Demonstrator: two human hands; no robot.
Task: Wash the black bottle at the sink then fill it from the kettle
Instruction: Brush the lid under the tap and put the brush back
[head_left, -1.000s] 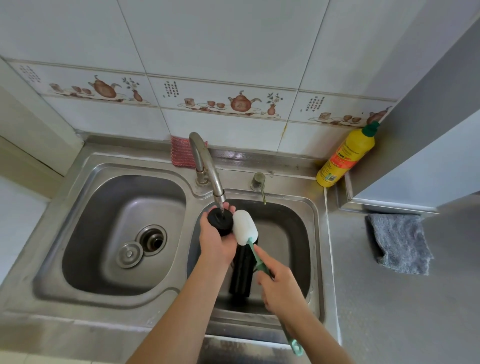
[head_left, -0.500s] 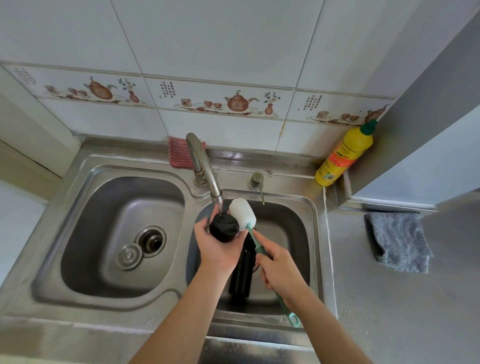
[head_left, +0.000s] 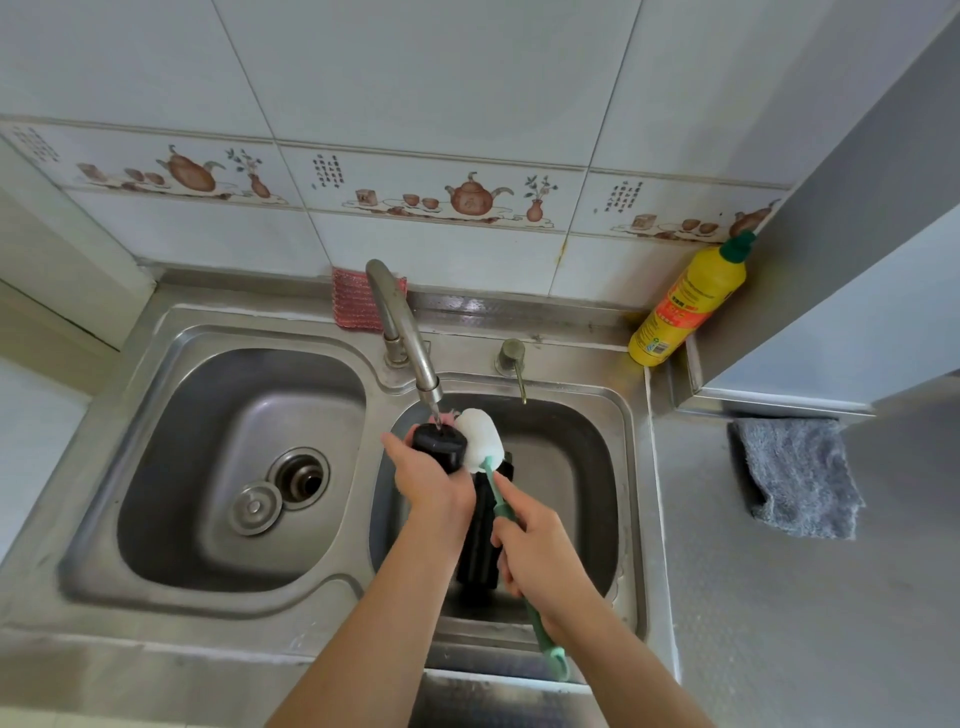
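The black bottle (head_left: 480, 540) stands upright in the right basin of the double sink (head_left: 104, 519), its body showing between your 2 wrists. Your left hand (head_left: 431, 480) is curled round the bottle's black lid (head_left: 439, 446), holding it just under the tap (head_left: 402, 332), where a thin stream appears to land on it. Your right hand (head_left: 535, 556) is clamped on the green handle of the bottle brush (head_left: 480, 440), and its white sponge head sits against the lid's right side. You are in the washing step, and on the lid rather than the bottle itself, so the task looks less than half done. Next, work the sponge round the lid under the stream, then set the lid down and push the brush into the bottle's mouth; that calls for a firm hold on the bottle, since wet plastic will likely slip. No kettle is in view, so filling means turning away from the sink. A drain plug (head_left: 254, 506) lies in the left basin, a yellow detergent bottle (head_left: 685, 304) leans in the corner, and a grey cloth (head_left: 795, 475) rests on the worktop (head_left: 779, 623).
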